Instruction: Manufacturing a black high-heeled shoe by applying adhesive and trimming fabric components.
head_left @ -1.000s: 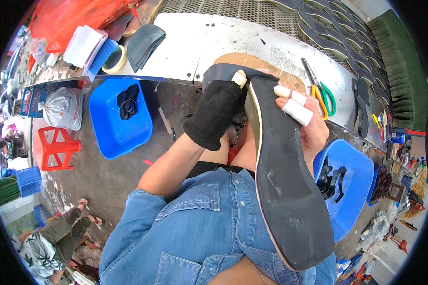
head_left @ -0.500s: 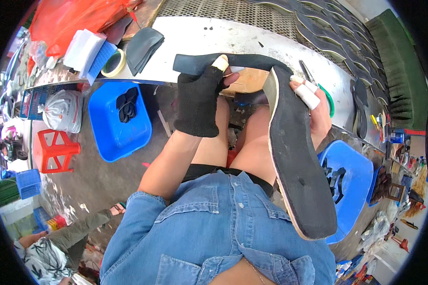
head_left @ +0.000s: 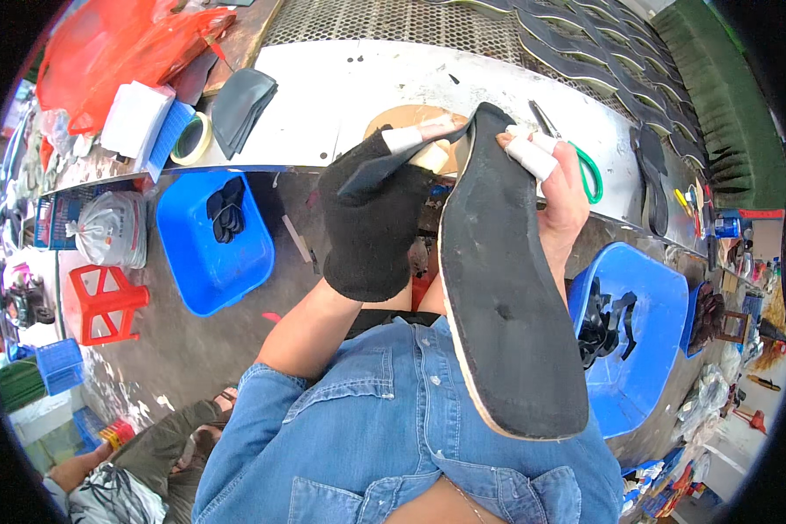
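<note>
A long black shoe sole with a pale edge is tilted in front of my body, its narrow end toward the table. My right hand, with white tape on its fingers, grips it by the right edge near that end. In a black fingerless glove, my left hand pinches a black fabric strip close to the sole's narrow tip. The strip's loose part lies back over the glove, and its other end meets the sole's edge. White coverings wrap some left fingertips too.
On the white table are a round tan board, green-handled scissors, a tape roll and dark sheets. Black soles line a mesh rack. Blue basins flank me; a red stool stands left.
The sole has shifted left and turned more upright. My left hand has come in against its narrow end, and the strip, stretched out leftward before, now folds over the glove.
</note>
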`<state>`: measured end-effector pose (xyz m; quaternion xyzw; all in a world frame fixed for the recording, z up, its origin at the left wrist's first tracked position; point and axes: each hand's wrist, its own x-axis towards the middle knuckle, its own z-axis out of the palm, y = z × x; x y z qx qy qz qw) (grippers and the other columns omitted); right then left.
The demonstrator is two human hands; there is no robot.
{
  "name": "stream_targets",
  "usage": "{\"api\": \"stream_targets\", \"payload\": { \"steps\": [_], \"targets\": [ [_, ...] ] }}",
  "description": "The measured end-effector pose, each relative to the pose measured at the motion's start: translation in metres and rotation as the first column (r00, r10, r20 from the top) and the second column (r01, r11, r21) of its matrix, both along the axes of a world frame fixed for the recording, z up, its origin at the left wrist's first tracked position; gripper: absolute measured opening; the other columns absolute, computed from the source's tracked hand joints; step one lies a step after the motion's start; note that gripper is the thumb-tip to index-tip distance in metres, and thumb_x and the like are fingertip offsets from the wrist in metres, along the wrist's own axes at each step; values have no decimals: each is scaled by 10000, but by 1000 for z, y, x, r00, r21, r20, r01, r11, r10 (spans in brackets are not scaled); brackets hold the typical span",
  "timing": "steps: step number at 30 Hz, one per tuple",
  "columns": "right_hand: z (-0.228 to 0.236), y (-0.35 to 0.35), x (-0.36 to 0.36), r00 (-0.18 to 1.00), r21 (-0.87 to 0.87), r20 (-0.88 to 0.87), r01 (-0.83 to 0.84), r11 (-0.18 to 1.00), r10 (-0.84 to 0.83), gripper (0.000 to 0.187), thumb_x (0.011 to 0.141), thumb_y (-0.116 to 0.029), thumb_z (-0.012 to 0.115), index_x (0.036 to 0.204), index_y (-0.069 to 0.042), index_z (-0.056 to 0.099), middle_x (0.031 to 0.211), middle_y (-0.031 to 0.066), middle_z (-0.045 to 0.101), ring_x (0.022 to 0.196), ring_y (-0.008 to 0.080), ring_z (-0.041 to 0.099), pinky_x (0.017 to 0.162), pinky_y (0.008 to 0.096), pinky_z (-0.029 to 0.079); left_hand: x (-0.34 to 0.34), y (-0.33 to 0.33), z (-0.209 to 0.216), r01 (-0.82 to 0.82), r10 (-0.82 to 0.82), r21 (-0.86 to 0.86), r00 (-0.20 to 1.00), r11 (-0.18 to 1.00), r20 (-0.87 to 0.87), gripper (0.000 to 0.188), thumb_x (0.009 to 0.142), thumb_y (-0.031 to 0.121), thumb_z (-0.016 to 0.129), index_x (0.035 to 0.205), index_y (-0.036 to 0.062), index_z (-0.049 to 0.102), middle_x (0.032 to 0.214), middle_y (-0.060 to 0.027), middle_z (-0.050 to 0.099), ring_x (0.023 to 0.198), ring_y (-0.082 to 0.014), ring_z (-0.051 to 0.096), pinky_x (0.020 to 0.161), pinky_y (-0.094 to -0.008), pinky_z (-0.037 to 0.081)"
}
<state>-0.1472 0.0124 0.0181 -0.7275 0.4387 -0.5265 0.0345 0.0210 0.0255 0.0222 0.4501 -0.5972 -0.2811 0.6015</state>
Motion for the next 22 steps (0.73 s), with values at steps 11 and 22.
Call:
{"api": "stream_targets", "payload": {
  "steps": [11,22],
  "targets": [
    [-2,1,-1,999,32,-30,44,999,-43,447,563,71,661,985,-76,675,904,82,590,779,246,551,678,317,437,-2,-1,9,46,-39,-75,994,996,97,237,802,-41,580,1021,6,655,936,-98,676,815,-119,628,709,-256,504],
    [-12,-7,4,993,71,68,96,993,-101,401,602,-28,709,995,-92,667,896,93,598,817,265,580,742,350,448,7,4,32,57,-48,145,997,988,-65,196,844,-2,559,1014,3,655,1003,-108,658,892,-138,608,796,-243,467]
  ]
}}
